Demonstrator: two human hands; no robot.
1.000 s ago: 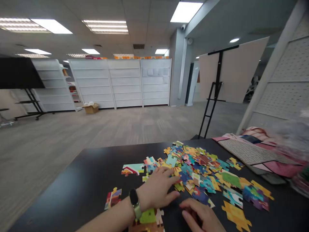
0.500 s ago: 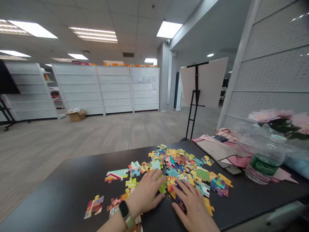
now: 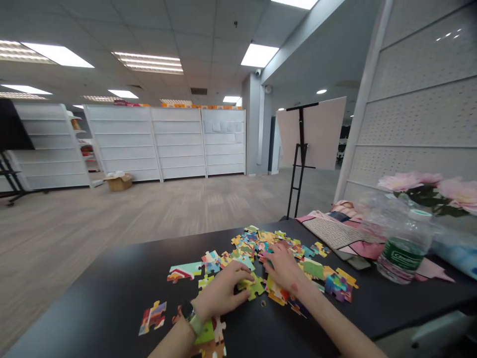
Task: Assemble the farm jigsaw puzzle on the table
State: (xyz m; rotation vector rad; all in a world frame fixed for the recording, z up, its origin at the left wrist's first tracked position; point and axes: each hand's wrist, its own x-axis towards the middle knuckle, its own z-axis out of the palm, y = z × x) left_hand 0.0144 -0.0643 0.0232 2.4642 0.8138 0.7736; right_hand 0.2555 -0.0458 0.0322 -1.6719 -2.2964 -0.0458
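Observation:
My left hand (image 3: 224,289), with a watch (image 3: 190,313) at its wrist, rests low over the pieces. Its fingers are bent and the thumb stands apart, beside a green puzzle piece (image 3: 256,287) on the table. Farther forward, my right hand (image 3: 282,264) lies across the heap of puzzle pieces (image 3: 266,238), fingers spread; what is under the fingertips is hidden. Joined pieces with a red and white stripe (image 3: 185,271) lie left of the heap. A smaller joined bit (image 3: 152,317) sits nearer the left. Below my left wrist, more joined pieces (image 3: 210,340) are partly covered.
On the right of the dark table (image 3: 112,283) stand a water bottle (image 3: 404,248) with a green label and pink flowers (image 3: 400,182). Patterned cloth (image 3: 328,231) lies behind them. An easel (image 3: 301,149) stands beyond the table, and white shelving (image 3: 179,144) lines the back.
My right hand has moved forward from the near pieces onto the heap, uncovering pieces near the table's front. My left hand's fingers have bent more. The camera view has tilted up slightly.

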